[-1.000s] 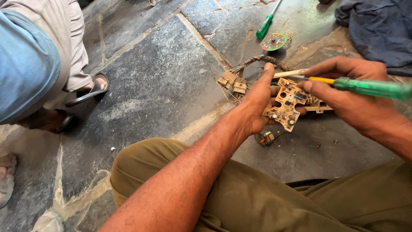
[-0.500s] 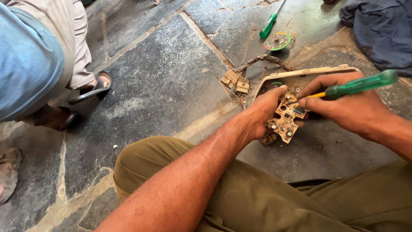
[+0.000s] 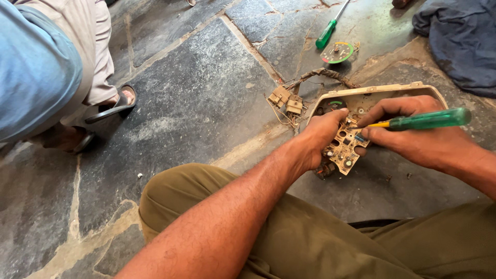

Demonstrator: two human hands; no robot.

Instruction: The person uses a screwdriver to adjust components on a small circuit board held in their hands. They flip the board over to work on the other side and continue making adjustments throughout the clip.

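A: Floor?

B: Dark stone slabs (image 3: 206, 98), rough, pale grit in the joints. Person sits on it w/ olive trousers (image 3: 289, 243), knees up. Another person's sandalled foot (image 3: 111, 106) at left, blue cloth heap (image 3: 460, 41) top right.

A: What's being worked on?

B: Tan circuit board (image 3: 347, 147), thin, irregular outline, dotted w/ holes & small parts. It's held just above the floor, at the front edge of a cream plastic housing (image 3: 377, 92) w/ rounded corners. Bundle of wrapped wires w/ beige connectors (image 3: 287, 101) lies just left of the housing.

A: Hands?

B: Left hand (image 3: 318, 137) curled, thumb & fingers clamping the board's left edge, forearm stretched fwd over the knee. Right hand (image 3: 413, 139) wrapped round a screwdriver (image 3: 423, 120), clear green handle, yellow collar, tip at the board's top.

A: Anything else?

B: 2nd green screwdriver (image 3: 330, 28) lies further back, beside a small round dial face (image 3: 337, 52), green & red rim
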